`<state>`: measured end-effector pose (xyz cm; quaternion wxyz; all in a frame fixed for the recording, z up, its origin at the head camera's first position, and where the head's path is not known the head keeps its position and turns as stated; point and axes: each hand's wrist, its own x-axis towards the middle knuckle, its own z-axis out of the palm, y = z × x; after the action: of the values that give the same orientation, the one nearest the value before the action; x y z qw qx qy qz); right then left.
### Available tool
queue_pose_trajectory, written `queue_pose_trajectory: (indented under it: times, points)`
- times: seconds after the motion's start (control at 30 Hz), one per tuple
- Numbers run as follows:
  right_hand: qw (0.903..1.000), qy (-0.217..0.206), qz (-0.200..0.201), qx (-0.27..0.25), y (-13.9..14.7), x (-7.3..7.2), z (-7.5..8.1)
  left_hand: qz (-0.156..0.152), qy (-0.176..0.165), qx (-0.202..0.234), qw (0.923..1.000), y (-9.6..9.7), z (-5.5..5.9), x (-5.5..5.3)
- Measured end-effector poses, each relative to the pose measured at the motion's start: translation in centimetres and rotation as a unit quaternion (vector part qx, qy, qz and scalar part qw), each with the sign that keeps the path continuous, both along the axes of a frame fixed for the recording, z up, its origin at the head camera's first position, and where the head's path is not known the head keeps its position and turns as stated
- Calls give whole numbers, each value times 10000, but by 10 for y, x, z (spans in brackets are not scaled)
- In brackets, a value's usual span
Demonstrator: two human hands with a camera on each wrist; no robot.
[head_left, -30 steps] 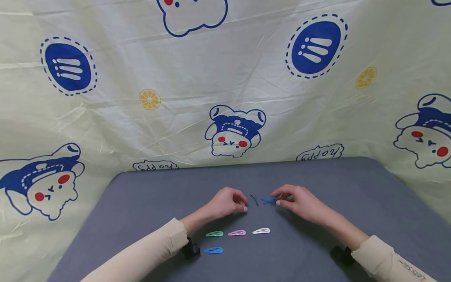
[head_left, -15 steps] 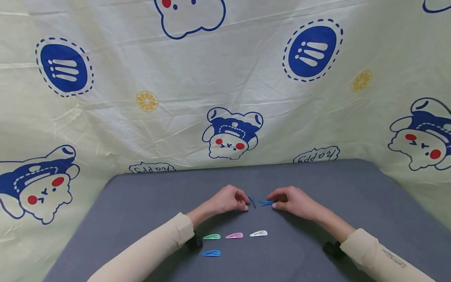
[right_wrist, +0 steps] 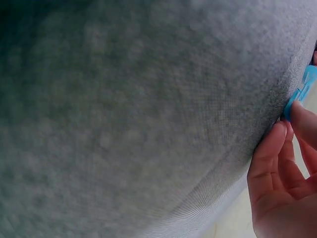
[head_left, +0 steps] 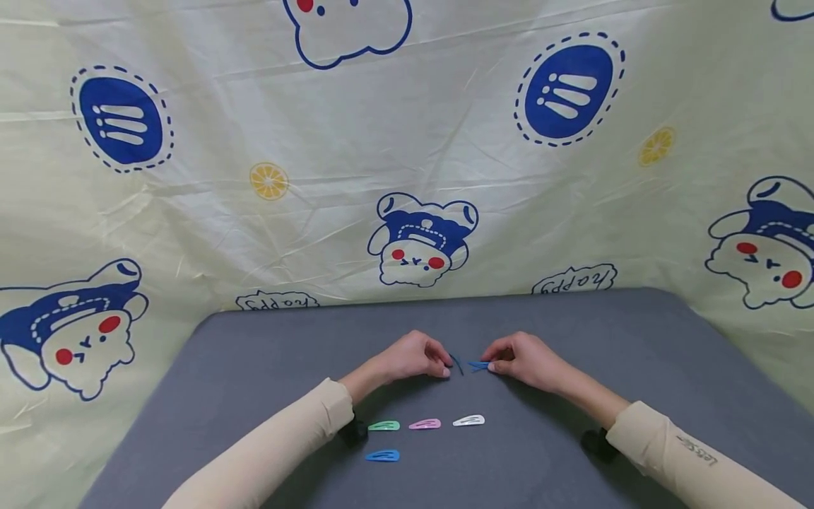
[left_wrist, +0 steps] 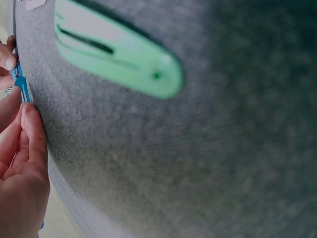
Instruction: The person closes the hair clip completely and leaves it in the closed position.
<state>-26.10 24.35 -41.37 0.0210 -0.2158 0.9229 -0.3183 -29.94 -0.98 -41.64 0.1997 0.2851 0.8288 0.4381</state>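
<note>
Over the far middle of the table, my left hand (head_left: 421,355) pinches a thin blue hair clip (head_left: 457,364), seen nearly edge-on. Facing it, my right hand (head_left: 528,360) holds another blue hair clip (head_left: 478,366) between thumb and fingers; its strips look spread apart. Only a small gap parts the two clips in the head view. In the left wrist view a blue clip (left_wrist: 23,89) sticks out from the thumb and fingertips. The right wrist view has blue clip parts (right_wrist: 295,101) at the thumb, the rest hidden by the fingers.
Nearer on the grey table (head_left: 540,452) lie a green hair clip (head_left: 384,425), a pink one (head_left: 425,424) and a white one (head_left: 468,420) in a row. A blue clip (head_left: 382,456) lies in front of the green one. A printed cloth (head_left: 318,233) hangs behind.
Both hands have come slightly closer together, narrowing the gap between the two blue clips. The clips lying on the table have stayed put.
</note>
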Motion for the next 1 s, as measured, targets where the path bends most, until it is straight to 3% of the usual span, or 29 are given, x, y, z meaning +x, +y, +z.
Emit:
queue_pose_trajectory:
  times: [0.37,0.7,1.0]
  points:
    - [9998,108,6,165,-3,3,4,-51,57,-33,10000,-3,2,1]
    - [9991,198,-334,181,-5,17,5,-237,316,-202,9990,-6,5,8]
    - [9977,520,-385,-204,-14,28,14,-285,447,-246,9983,-12,10,12]
